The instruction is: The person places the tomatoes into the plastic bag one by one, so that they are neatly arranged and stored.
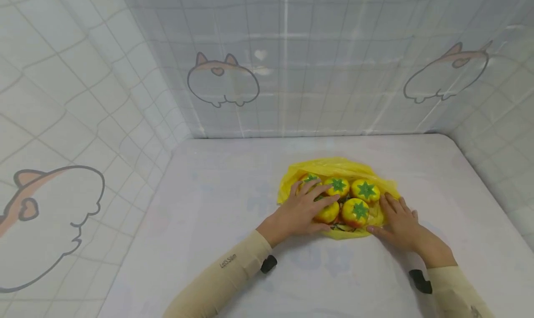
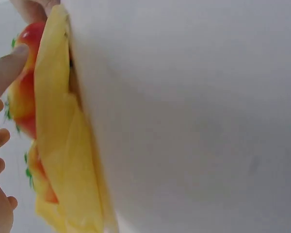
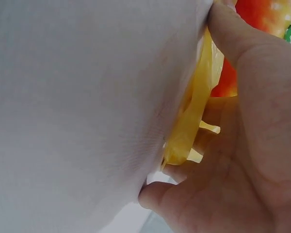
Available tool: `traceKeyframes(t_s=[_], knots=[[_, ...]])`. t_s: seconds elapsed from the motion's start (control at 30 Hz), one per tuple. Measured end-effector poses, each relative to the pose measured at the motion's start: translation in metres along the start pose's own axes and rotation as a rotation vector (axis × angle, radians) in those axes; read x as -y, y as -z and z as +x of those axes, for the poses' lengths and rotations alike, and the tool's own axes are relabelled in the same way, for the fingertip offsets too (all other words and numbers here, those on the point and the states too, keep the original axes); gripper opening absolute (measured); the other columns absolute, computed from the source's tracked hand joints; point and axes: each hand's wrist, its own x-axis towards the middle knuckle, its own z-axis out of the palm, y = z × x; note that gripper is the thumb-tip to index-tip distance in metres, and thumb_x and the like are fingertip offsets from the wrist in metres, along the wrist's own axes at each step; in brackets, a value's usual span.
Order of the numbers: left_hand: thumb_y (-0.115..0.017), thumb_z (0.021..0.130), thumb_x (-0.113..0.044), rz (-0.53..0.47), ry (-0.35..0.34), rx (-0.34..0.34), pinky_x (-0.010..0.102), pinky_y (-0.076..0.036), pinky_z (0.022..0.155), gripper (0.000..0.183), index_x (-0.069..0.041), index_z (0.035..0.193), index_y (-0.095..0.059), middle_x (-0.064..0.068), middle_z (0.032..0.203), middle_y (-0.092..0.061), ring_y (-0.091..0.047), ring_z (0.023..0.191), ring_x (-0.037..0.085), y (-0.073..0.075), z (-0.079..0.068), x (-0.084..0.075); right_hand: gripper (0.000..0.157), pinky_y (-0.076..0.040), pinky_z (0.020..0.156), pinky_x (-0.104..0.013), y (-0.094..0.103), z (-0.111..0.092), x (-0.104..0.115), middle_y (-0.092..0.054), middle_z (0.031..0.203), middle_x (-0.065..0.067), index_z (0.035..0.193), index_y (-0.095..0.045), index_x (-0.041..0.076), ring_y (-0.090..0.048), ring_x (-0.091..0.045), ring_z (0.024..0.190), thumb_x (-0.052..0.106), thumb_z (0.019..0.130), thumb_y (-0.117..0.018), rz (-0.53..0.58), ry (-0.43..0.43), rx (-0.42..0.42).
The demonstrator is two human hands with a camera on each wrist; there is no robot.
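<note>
A yellow plastic bag [image 1: 346, 166] lies spread on the white table, with several round yellow-and-red, tomato-like fruits [image 1: 355, 213] gathered on it, each topped by a green star-shaped calyx. My left hand [image 1: 297, 212] reaches over the left-hand fruits, fingers spread and partly covering two of them. Beside the bag's right edge, my right hand [image 1: 402, 223] rests with its fingers extended and thumb low near the front. In the left wrist view, the bag's side [image 2: 63, 126] rises along the fruits. In the right wrist view, a yellow fold [image 3: 191, 126] lies by the fingers.
The white table [image 1: 208, 193] extends around the bag. Behind it hangs a grid-patterned curtain [image 1: 325, 77] with cartoon animal prints, and similar sheets [image 1: 83, 100] flank the left and right sides. Both forearms wear beige sleeves [image 1: 225, 281].
</note>
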Motion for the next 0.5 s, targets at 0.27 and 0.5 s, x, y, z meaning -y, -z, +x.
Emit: traceKeyframes(t_s=[0.27,0.5], knots=[[-0.061,0.092,-0.070,-0.055,0.108,-0.044,0.065,-0.026,0.114,0.080,-0.035,0.160,-0.036,-0.001,0.167,-0.027,-0.018,0.155,0.030,0.018,-0.016,0.029,0.110,-0.008,0.099,-0.089,0.009,0.003,0.002,-0.006,0.162,-0.042,0.156,-0.013,-0.016,0.000,-0.073,0.141,0.058,0.095,-0.065,-0.006,0.009,0.032],[-0.060,0.091,-0.071,-0.083,0.196,-0.031,0.064,-0.023,0.115,0.086,-0.032,0.162,-0.032,0.002,0.170,-0.022,-0.019,0.155,0.033,0.035,-0.047,0.067,0.115,-0.010,0.100,-0.088,0.009,0.003,0.005,-0.001,0.162,-0.043,0.159,-0.002,-0.012,0.007,-0.074,0.140,0.058,0.094,-0.067,0.017,0.003,0.056]])
